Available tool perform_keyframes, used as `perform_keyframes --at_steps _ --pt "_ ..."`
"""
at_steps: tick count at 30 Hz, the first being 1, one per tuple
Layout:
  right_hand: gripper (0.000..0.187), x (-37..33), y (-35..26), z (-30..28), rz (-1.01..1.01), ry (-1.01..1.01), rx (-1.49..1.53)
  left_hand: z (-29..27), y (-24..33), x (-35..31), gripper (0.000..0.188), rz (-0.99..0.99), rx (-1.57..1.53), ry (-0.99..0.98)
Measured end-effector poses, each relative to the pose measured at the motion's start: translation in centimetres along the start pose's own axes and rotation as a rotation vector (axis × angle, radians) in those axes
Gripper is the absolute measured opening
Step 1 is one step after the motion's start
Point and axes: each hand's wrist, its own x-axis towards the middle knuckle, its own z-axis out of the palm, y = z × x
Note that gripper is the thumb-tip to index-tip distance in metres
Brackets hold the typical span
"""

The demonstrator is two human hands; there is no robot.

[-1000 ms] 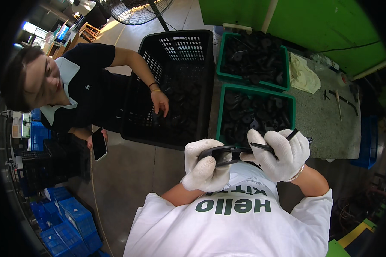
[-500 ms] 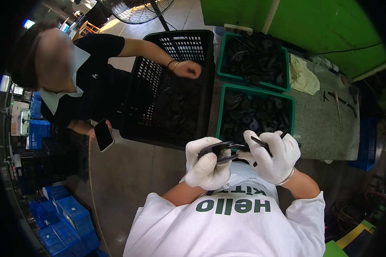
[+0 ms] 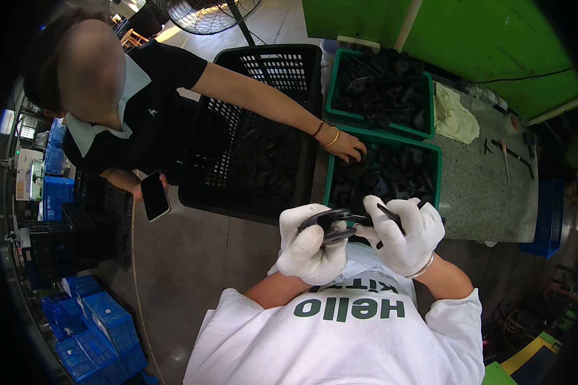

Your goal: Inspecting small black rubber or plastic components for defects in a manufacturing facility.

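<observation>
My left hand (image 3: 311, 247), in a white knit glove, is closed round a black curved plastic part (image 3: 331, 220) with a loop-like end. My right hand (image 3: 410, 236), also gloved, is closed on a slim, dark, blade-like piece (image 3: 392, 217) that sticks out between the fingers. Its exact kind cannot be made out. The two pieces meet or nearly meet between my hands. Both hands are in front of my chest, at the near edge of a green bin (image 3: 439, 173) full of black parts. A co-worker's hand (image 3: 345, 146) reaches into that bin.
Behind it stands a second green bin (image 3: 430, 99) of black parts. A black perforated crate (image 3: 315, 74) holds more at the left. On the grey tabletop (image 3: 475, 199) lie a pale cloth (image 3: 455, 114) and thin tools. The co-worker holds a phone (image 3: 155, 196).
The co-worker has leaned in and stretched an arm rightward, from over the black crate into the near green bin. My hands keep their grip, the right one shifting slightly left.
</observation>
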Motion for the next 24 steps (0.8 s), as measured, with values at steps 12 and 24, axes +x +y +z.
perform_keyframes --at_steps 12,24 --pt "0.046 0.0 -0.2 1.0 0.069 0.061 0.046 0.5 -0.1 -0.5 0.033 -0.119 0.02 0.076" --pt "0.018 -4.2 3.0 1.7 0.977 0.015 0.682 -3.9 -3.4 0.7 0.047 -1.519 -0.623 0.17"
